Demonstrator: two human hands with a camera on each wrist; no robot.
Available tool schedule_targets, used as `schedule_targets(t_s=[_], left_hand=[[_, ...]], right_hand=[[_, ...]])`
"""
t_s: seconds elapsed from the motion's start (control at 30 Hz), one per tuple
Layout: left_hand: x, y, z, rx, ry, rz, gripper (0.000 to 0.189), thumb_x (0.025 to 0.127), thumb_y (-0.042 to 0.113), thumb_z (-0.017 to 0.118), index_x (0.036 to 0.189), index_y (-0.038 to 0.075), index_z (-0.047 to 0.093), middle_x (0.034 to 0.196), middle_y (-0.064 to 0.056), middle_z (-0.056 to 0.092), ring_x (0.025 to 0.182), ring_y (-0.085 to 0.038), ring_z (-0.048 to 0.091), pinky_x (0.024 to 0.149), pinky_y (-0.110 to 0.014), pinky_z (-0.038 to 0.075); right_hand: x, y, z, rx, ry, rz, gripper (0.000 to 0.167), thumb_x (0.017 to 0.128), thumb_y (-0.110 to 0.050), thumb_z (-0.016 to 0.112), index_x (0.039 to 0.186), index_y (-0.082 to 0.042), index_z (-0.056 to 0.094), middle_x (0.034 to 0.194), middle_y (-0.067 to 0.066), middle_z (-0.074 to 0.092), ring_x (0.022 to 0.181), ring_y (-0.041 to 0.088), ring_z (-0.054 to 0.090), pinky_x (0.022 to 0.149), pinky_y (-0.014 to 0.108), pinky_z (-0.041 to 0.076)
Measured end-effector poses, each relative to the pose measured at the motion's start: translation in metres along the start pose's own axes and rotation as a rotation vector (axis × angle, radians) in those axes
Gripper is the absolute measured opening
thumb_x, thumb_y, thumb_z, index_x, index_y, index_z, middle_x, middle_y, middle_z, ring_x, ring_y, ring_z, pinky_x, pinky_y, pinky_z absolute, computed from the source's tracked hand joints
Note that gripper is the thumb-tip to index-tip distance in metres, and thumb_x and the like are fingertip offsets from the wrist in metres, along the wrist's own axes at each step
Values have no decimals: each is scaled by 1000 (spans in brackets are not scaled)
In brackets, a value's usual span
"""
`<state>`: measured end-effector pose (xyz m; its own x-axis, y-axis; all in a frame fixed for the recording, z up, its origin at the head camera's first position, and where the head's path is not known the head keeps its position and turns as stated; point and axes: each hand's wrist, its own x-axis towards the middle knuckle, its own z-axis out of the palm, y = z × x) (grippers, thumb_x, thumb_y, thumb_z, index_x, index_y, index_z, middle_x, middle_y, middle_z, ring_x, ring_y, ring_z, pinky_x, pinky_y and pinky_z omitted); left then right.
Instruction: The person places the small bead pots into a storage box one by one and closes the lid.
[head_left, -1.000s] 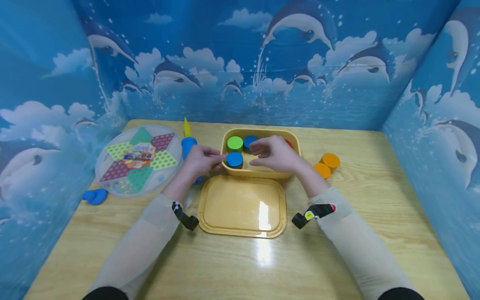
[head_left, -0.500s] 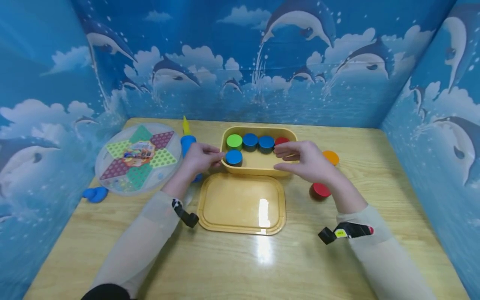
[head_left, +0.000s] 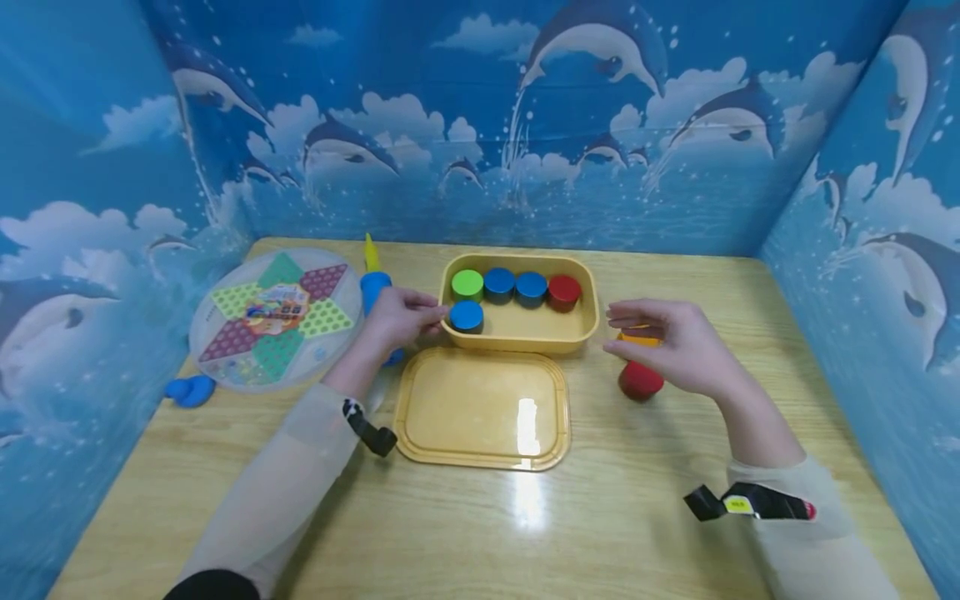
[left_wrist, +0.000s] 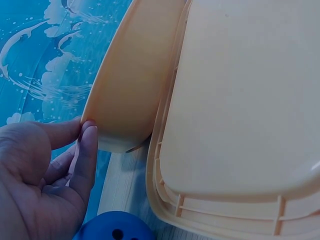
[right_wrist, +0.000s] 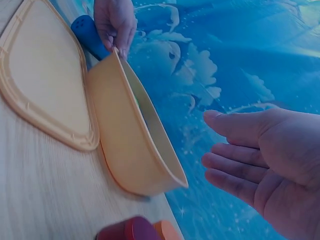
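My left hand [head_left: 403, 318] pinches the left rim of a yellow plastic box [head_left: 525, 344]; in the left wrist view the thumb and a finger [left_wrist: 89, 150] meet at that rim. Inside the box are a green round block [head_left: 467, 285], several blue round blocks [head_left: 467, 317] and a red round block [head_left: 563, 293]. To the right of the box, my right hand [head_left: 678, 346] hovers with fingers apart and nothing between them. Beneath it are an orange round block [head_left: 639, 338], partly hidden by the hand, and another red round block [head_left: 641, 382].
A yellow lid [head_left: 483, 408] lies in front of the box. At the left are a round Chinese checkers board [head_left: 277, 319], a blue toy with a yellow tip [head_left: 372, 253] and a small blue piece [head_left: 191, 392]. A dolphin-print backdrop [head_left: 480, 125] encloses the table.
My right hand has left the inside of the box and moved right, over the loose blocks. A blue block beside the red one in the box has come into view. The left hand stays put.
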<state>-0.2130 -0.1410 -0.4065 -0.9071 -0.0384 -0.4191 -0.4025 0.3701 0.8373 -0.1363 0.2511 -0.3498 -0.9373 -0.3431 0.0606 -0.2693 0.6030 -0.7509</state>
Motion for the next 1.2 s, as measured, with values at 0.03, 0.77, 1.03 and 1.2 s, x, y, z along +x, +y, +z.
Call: schedule_targets(t_s=[0.03, 0.77, 1.03, 1.2], left_hand=[[0, 0, 0, -2, -1, 1, 35, 100, 23, 78, 125, 1, 72, 105, -14, 76, 88, -22, 76, 83, -39, 64], [1, -1, -2, -13, -26, 15, 38, 100, 22, 78, 128, -2, 71, 107, -16, 76, 88, -22, 77, 85, -40, 64], [2, -2, -2, -9, -26, 12, 37, 100, 22, 78, 129, -1, 70, 109, -16, 76, 89, -22, 77, 86, -40, 64], [2, -2, -1, -11, -24, 6, 37, 100, 22, 77, 128, -1, 71, 109, -16, 75, 91, -22, 76, 87, -40, 64]], right_hand=[[-3, 2, -1, -7, 6, 7, 49, 95, -23, 85, 136, -3, 69, 131, 15, 71, 116, 32, 71, 97, 51, 58], [-61, 63, -1, -82, 123, 127, 63, 90, -28, 89, 138, 4, 64, 132, 24, 69, 114, 44, 70, 92, 49, 59], [-61, 79, 17, -39, 71, 265, 81, 86, -47, 89, 144, 1, 59, 141, 23, 62, 118, 45, 67, 94, 54, 59], [-58, 85, 26, -88, 84, 231, 78, 84, -43, 92, 141, 1, 62, 135, 24, 66, 112, 42, 70, 92, 55, 60]])
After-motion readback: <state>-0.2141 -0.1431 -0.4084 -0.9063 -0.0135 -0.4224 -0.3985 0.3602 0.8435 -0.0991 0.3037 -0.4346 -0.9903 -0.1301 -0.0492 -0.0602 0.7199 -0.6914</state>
